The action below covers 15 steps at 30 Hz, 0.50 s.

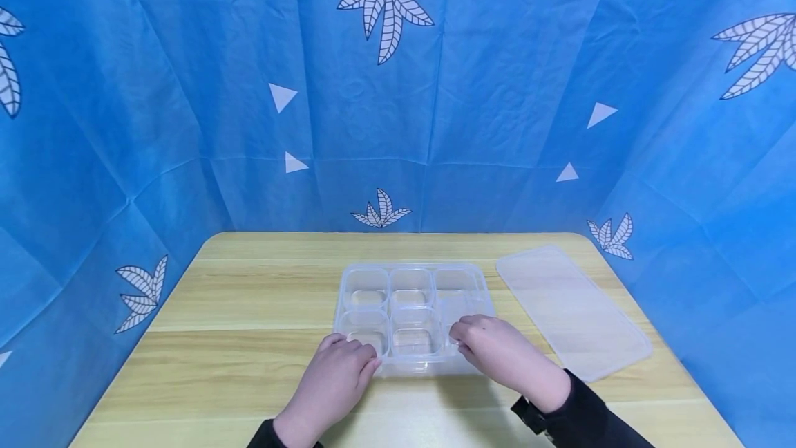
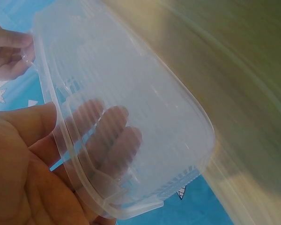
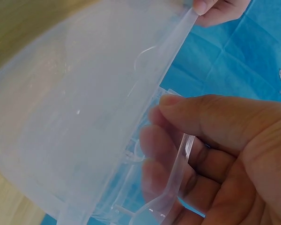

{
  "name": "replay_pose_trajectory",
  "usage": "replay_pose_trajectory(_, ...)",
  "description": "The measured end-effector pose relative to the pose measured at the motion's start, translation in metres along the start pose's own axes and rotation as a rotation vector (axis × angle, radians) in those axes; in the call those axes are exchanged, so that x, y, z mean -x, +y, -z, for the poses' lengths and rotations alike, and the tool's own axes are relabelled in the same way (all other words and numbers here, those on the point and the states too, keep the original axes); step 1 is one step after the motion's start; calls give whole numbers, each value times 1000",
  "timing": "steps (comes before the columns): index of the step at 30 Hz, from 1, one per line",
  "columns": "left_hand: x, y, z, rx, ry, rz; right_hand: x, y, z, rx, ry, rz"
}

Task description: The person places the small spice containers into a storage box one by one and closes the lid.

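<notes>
A clear, frosted plastic storage box (image 1: pixel 410 368) stands mid-table, holding several small clear bins (image 1: pixel 415 341) in two rows. My left hand (image 1: pixel 336 379) grips the front left rim of the box. In the left wrist view, its thumb lies outside the wall (image 2: pixel 131 61) and its fingers show through the plastic. At the front right, my right hand (image 1: pixel 497 351) pinches the rim of one small clear bin (image 3: pixel 175 176). That bin seems slightly raised among the others; how far its base is lifted is hidden behind the frosted wall.
A flat translucent lid (image 1: pixel 572 313) lies slantwise on the wooden table (image 1: pixel 249 358), right of the box. Blue patterned cloth (image 1: pixel 398 109) hangs behind the table and along both sides.
</notes>
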<state>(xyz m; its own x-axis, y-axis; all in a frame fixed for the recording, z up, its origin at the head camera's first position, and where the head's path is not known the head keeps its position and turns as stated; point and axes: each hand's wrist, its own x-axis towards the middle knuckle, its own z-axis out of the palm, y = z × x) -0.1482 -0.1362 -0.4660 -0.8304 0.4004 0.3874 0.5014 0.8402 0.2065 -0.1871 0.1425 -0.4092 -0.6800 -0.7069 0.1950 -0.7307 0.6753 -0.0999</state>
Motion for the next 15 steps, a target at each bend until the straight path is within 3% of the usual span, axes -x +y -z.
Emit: replay_pose_trajectory(15, -1, -1, -1, -6, -8, -8, 0, 4, -3, -77, -78, -9)
